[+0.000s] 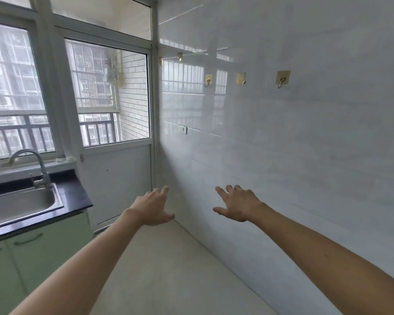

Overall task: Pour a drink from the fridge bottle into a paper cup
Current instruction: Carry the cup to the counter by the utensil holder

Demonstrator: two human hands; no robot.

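Observation:
My left hand [154, 206] is stretched out in front of me over the floor, fingers straight and spread, holding nothing. My right hand [236, 204] is held out beside it, nearer the white tiled wall, also with spread fingers and empty. No fridge, bottle or paper cup is in view.
A steel sink [21, 205] with a tap [40, 169] sits in a black counter [74, 192] over green cabinets [32, 253] at the left. A white door with a glass pane [114, 169] stands ahead. The tiled wall [293, 155] at the right carries several hooks [282, 79]. Pale floor [168, 269] runs between them.

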